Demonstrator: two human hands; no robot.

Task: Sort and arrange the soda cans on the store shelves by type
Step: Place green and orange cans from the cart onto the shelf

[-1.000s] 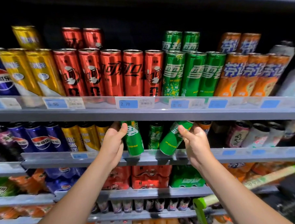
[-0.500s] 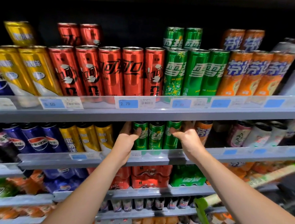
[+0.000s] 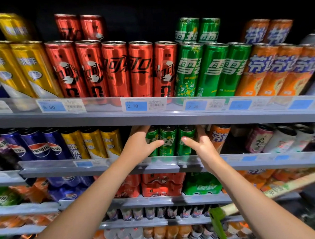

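Since prior frame we saw both thumbs spread off green cans (image 3: pixel 167 140); left hand (image 3: pixel 140 147), right hand (image 3: pixel 202 146) flanked trio, grasp indeterminate, fingers hidden behind.

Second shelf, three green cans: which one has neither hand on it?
The middle green can. The left hand wraps the left green can and the right hand holds the right green can.
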